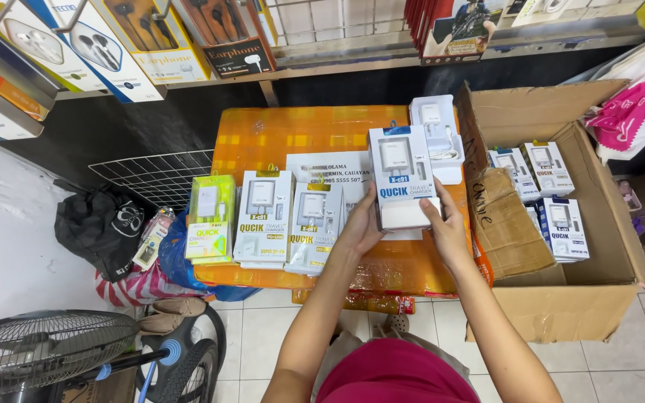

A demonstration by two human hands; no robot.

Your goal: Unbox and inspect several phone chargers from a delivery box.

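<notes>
White box: a charger box [402,175] with a blue top, held upright over the orange-wrapped parcel [278,138].
Left hand [360,227]: closed on the box's lower left edge.
Right hand [448,231]: closed on its lower right corner, thumb on the front.
Row: three like boxes [263,220] stand side by side just left of it.
Cardboard carton [599,224]: open at the right, more boxes inside.
Handling, as I judge: keep it square, face forward, base flat beside the row.
</notes>
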